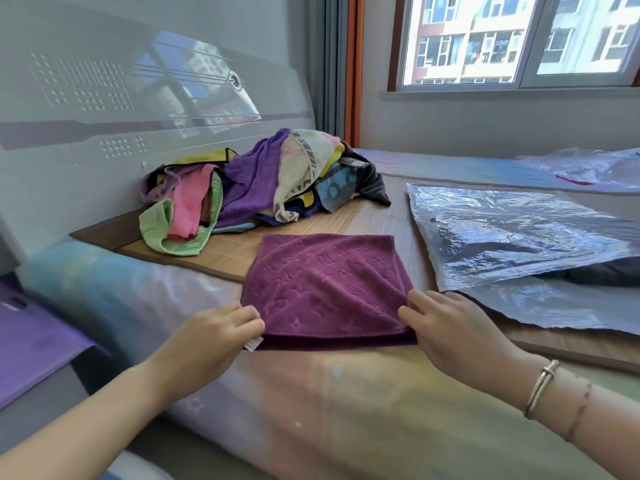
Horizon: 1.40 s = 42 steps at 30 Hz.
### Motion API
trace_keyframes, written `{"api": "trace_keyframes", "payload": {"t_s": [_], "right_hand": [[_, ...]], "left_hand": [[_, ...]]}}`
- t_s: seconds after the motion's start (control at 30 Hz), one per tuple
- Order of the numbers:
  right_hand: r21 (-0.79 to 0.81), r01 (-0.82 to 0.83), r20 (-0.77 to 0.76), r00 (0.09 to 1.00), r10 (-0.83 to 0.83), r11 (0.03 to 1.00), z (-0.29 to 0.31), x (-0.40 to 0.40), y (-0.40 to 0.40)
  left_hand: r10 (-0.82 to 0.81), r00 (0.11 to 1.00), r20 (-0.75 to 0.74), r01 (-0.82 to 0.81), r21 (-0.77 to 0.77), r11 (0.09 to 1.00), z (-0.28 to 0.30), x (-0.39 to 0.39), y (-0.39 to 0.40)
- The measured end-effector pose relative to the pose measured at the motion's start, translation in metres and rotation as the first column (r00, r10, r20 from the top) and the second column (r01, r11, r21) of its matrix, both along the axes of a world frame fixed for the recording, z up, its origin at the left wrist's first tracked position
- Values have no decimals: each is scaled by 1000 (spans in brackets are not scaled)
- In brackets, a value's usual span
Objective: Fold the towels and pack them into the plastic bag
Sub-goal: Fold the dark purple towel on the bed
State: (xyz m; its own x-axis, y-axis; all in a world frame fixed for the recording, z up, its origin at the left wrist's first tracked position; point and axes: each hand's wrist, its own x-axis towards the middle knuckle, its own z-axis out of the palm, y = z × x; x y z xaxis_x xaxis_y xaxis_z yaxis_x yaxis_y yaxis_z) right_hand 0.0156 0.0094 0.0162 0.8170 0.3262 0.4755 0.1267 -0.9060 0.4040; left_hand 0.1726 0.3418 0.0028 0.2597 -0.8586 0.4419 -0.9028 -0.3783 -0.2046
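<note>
Hands: our left hand (221, 329) and right hand (446, 327) pinch the towel's (325, 282) near corners.
Risk: layers may slip askew, since we hold only corners.

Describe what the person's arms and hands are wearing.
Both forearms are bare, with no sleeves in view, and both hands are gloveless. The left hand and its wrist carry nothing. The right hand has two pieces at the wrist: a pale metallic bangle and, just behind it, a thin dark beaded bracelet.

Bright daylight from window (519, 39), glare on headboard (156, 91), wide-angle edge distortion
</note>
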Motion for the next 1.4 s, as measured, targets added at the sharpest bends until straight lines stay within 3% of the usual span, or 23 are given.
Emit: {"api": "trace_keyframes", "payload": {"t_s": [0.13, 0.33, 0.63, 0.7, 0.8, 0.9, 1.03, 1.17, 1.27, 1.33, 1.4], "right_hand": [[32, -2, -39, 999, 3, 999, -13, -7, -2], [-2, 34, -71, 997, -34, 999, -14, -12, 1], [-36, 95, -9, 995, -95, 995, -17, -3, 5], [55, 82, -21, 996, -81, 995, -10, -2, 4], [381, 61, -51, 998, -45, 922, 6, -2, 2], [640, 50, -86, 996, 6, 767, 20, 1, 0], [738, 55, -55, 998, -21, 672, 36, 4, -1], [853, 115, -131, 991, -6, 509, 47, 9, -3], [905, 225, -247, 969, 15, 360, 49, 20, -7], [866, 326, -336, 941, -41, 379, 48, 34, -13], [772, 407, -375, 912, -166, 489, 51, 51, -18]], "left_hand": [[28, 998, 50, -33, 95, 995, -20, 0, 7], [87, 996, -17, -83, 142, 986, -31, 6, 1], [221, 962, 158, -234, 70, 970, -34, -4, -20], [244, 954, 172, -257, 57, 965, -36, -3, -21], [217, 962, 164, -226, 38, 973, -33, -4, -22], [221, 975, -3, -221, -41, 975, -19, -9, -20], [234, 890, -391, -368, -316, 874, 10, -15, -19], [99, 894, -437, -299, -419, 858, 38, -11, -15], [16, 857, -515, -260, -405, 877, 52, -1, -12], [-4, 848, -530, -241, -391, 888, 56, 13, -17], [11, 850, -526, -249, -385, 889, 58, 36, -29]]}}
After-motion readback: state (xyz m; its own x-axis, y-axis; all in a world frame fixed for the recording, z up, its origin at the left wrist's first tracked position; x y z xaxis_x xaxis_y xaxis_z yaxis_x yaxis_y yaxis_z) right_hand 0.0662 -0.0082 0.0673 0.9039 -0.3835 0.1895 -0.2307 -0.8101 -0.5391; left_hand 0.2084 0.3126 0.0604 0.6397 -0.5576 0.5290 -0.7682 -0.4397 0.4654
